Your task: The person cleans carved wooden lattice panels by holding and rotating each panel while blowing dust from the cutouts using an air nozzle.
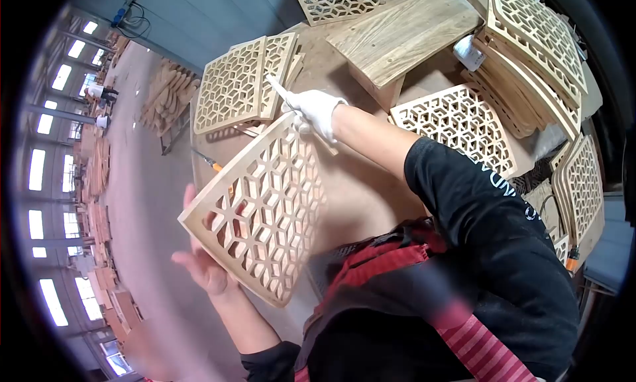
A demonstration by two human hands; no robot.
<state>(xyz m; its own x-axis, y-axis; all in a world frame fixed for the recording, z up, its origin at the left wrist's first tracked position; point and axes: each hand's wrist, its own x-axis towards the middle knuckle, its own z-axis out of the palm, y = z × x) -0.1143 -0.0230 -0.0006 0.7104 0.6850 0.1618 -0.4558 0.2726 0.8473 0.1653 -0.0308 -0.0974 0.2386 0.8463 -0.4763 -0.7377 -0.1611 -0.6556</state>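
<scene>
A square wooden lattice panel (265, 213) with a plain frame is tilted up in front of me. My right hand (317, 113), in a white glove, is closed at its upper corner. A slim pale piece sticks out past that hand; I cannot make out whether it is a glove finger or a tool. My bare left hand (209, 272) is at the panel's lower left edge, with its fingers and thumb spread. Part of that hand shows through the holes, behind the panel. An orange-handled tool (212, 163) lies on the table beyond the panel's left edge.
Lattice panels (232, 84) are stacked at the back left of the table, and another panel (457, 123) lies to the right. A wooden block like a low bench (404, 34) stands at the back. Curved panels (536, 44) are piled at the far right.
</scene>
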